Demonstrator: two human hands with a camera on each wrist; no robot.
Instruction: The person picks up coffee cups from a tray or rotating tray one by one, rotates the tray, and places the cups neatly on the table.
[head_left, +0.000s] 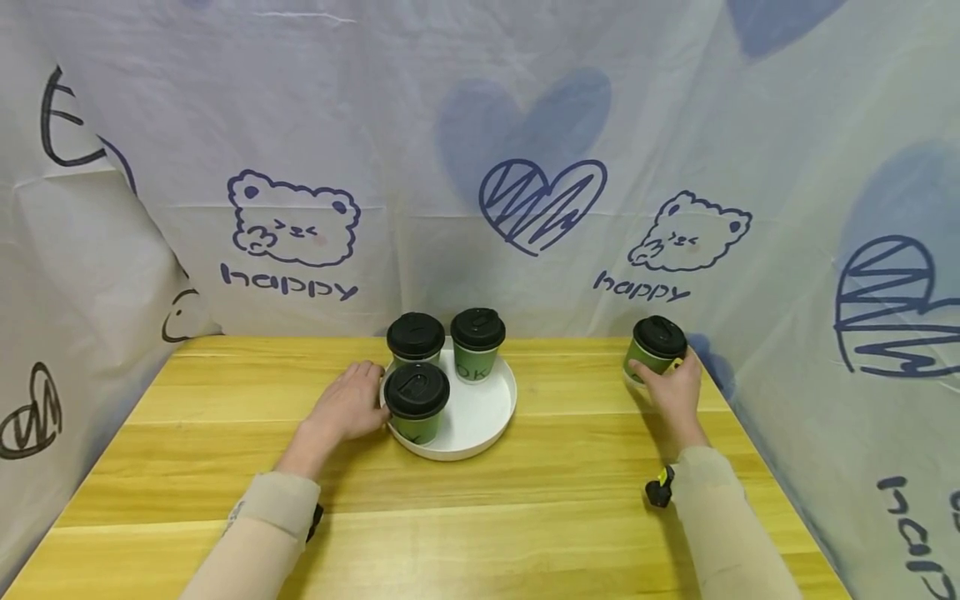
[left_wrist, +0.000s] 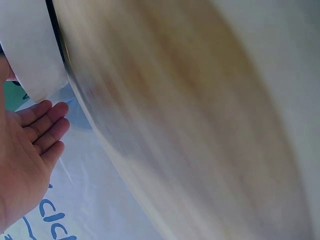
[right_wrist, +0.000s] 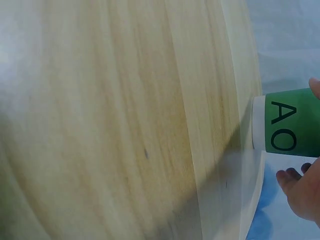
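While the left hand (head_left: 351,402) rests at the left side of the white round tray (head_left: 480,412), the right hand (head_left: 675,392) holds a black-lidded green paper cup (head_left: 654,343) well apart from the tray, off to its right. That sideways gap matters most: the held cup stands about level with the tray's rear half, its long axis near upright, lid uppermost. Whether its base touches the wooden tabletop (head_left: 570,483) right of the tray, I cannot tell.

The right hand is the nearer to this cup, gripping it from the side facing away from the tray, thumb and fingers curled about the green wall; the lower fingers hang looser in the right wrist view. The left hand's fingers are relaxed and nearly straight along the tray's outer wall, carrying nothing.

Three matching cups stand on the tray: front-left cup (head_left: 417,402), rear-left cup (head_left: 416,335) and rear-right cup (head_left: 477,343). The tray's bare floor lies on its front-right, the side toward the held cup.
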